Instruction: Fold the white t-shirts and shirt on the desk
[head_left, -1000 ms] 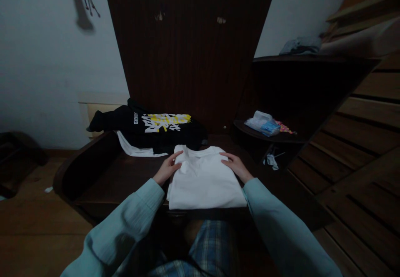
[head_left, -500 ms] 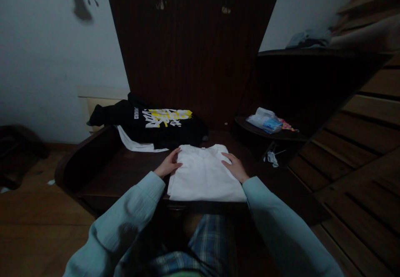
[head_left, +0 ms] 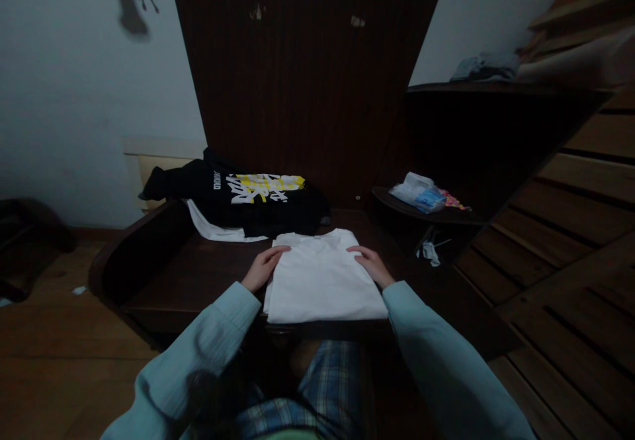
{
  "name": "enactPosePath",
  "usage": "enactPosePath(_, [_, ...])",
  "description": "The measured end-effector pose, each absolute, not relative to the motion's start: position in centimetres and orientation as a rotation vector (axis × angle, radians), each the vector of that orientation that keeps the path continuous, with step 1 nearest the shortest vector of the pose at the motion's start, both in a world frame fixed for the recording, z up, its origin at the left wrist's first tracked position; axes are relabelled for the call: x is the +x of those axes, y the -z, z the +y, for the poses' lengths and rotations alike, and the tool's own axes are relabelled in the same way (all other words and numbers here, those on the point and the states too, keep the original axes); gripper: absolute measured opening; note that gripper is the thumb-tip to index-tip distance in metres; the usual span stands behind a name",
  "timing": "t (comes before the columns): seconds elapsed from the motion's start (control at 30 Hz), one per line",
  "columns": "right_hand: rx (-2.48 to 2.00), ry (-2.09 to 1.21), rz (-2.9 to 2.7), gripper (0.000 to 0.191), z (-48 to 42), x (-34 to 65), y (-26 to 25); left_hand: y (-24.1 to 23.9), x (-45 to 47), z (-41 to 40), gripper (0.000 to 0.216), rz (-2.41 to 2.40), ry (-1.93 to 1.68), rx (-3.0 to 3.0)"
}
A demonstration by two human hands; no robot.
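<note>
A folded white shirt (head_left: pixel 322 278) lies on the near part of a dark wooden table (head_left: pixel 198 274). My left hand (head_left: pixel 262 266) rests on the shirt's left edge, fingers stretched along the cloth. My right hand (head_left: pixel 371 264) lies flat on the shirt's right edge, fingers apart. Both arms wear light blue sleeves. Neither hand grips the cloth that I can see.
A black shirt with yellow and white print (head_left: pixel 248 198) lies at the table's back over a white garment (head_left: pixel 213 229). A small round shelf (head_left: pixel 431 214) to the right holds plastic packets (head_left: pixel 417 193). A dark wardrobe stands behind. Wooden slats run along the right.
Both hands have shifted slightly along the shirt's side edges, and the shirt looks a little squarer. The camera has tilted a bit.
</note>
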State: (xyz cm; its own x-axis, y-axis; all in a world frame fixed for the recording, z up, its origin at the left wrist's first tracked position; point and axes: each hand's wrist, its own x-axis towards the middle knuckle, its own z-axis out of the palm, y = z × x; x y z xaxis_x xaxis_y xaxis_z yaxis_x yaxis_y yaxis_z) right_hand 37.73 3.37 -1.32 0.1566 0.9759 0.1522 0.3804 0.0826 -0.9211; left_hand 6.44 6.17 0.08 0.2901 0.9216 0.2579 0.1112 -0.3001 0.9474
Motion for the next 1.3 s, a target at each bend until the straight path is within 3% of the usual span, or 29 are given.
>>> enactPosePath(0.3, [-1.530, -0.650, -1.444, 0.043, 2.7, 37.1, 1.1, 0.1, 6.4, 6.0, 0.037, 1.102, -1.060, 1.673])
enactPosePath(0.5, [-1.541, -0.808, -1.519, 0.061, -1.9, 38.0, 0.5, -0.5, 5.3, 4.2, 0.038, 0.990, -0.880, 1.723])
enactPosePath(0.87, [-1.511, -0.804, -1.469, 0.044, -4.0, 37.8, 1.1, -0.2, 5.2, 3.6, 0.030, 1.050, -0.948, 1.765])
enactPosePath(1.13, [-1.502, -0.840, -1.406, 0.053, -6.5, 38.0, 0.2, -0.2, 3.6, 2.2, 0.056, 1.079, -0.913, 1.649])
enactPosePath(1.3, [-1.526, -0.937, -1.471, 0.060, -7.7, 38.4, 0.6, -0.8, 3.1, 0.5, 0.060, 1.011, -0.809, 1.579])
